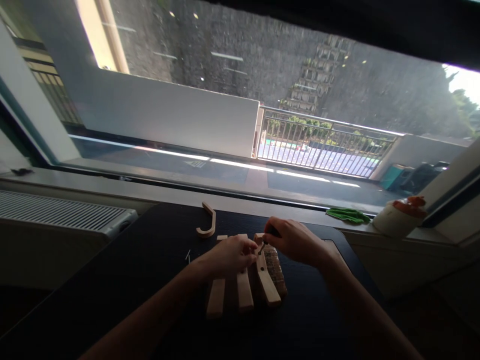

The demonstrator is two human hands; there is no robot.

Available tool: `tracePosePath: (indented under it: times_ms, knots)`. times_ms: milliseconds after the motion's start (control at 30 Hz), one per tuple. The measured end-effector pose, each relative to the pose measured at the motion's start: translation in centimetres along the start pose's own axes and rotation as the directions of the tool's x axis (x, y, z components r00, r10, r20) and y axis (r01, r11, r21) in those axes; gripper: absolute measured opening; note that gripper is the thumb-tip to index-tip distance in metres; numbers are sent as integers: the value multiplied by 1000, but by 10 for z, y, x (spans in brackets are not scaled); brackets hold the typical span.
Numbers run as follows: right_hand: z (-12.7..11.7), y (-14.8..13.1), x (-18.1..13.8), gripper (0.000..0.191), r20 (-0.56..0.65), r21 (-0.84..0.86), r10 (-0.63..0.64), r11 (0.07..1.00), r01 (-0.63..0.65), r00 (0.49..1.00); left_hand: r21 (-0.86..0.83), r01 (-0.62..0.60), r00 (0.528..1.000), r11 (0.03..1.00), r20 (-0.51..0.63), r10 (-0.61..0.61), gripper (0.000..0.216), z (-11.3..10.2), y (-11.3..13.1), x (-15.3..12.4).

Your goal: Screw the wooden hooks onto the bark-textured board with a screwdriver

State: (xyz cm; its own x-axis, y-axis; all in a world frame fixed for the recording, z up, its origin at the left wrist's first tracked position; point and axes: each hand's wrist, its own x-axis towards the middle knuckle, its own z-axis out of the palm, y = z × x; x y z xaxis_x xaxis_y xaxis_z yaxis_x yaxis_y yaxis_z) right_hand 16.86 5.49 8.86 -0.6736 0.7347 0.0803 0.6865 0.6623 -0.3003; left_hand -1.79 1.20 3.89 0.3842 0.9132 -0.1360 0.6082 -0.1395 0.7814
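Note:
Several light wooden slats (244,292) lie side by side on a dark table (123,280). My left hand (228,255) rests closed on top of the slats, its fingers pinched near something small that I cannot make out. My right hand (294,241) is closed around a small dark tool (262,246) whose tip points down at an angled slat with a hole (267,280). A brownish block (276,272) lies beside that slat under my right hand.
A curved wooden hook-shaped piece (208,224) lies on the table behind the slats. Small metal screws (188,256) sit left of my left hand. On the window sill stand a green cloth (348,215) and a white pot (397,216). A radiator (63,212) is at left.

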Motion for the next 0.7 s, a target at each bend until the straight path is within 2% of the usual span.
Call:
tracePosePath:
  times_ms: [67, 100, 167, 267, 400, 567, 700]
  knots:
    - [2, 6, -1, 27, -1, 62, 0, 998, 0, 1000, -58, -40, 998, 998, -48, 38, 33, -17, 10, -8]
    - [3, 9, -2, 27, -1, 92, 2, 996, -2, 1000, -59, -55, 992, 997, -114, 48, 34, -24, 15, -9]
    - [5, 16, -1, 28, 21, 162, 1, 987, -5, 1000, -53, -59, 987, 997, -150, 51, 36, -34, 21, -6]
    - [8, 26, 1, 29, 49, 250, 13, 968, -25, 999, -8, -102, 988, 995, -117, 100, 37, -40, 21, 9]
    - [14, 33, 6, 30, -9, 260, 24, 965, -21, 1000, 77, -172, 981, 982, -77, 178, 37, -42, 7, 32]
    - [19, 30, 12, 26, -128, 230, 7, 973, 23, 992, 26, -162, 981, 986, 115, 158, 33, -37, -10, 49]
    - [21, 29, 12, 30, -140, 218, 11, 976, 20, 990, 1, -151, 987, 988, 54, 151, 34, -30, -11, 51]
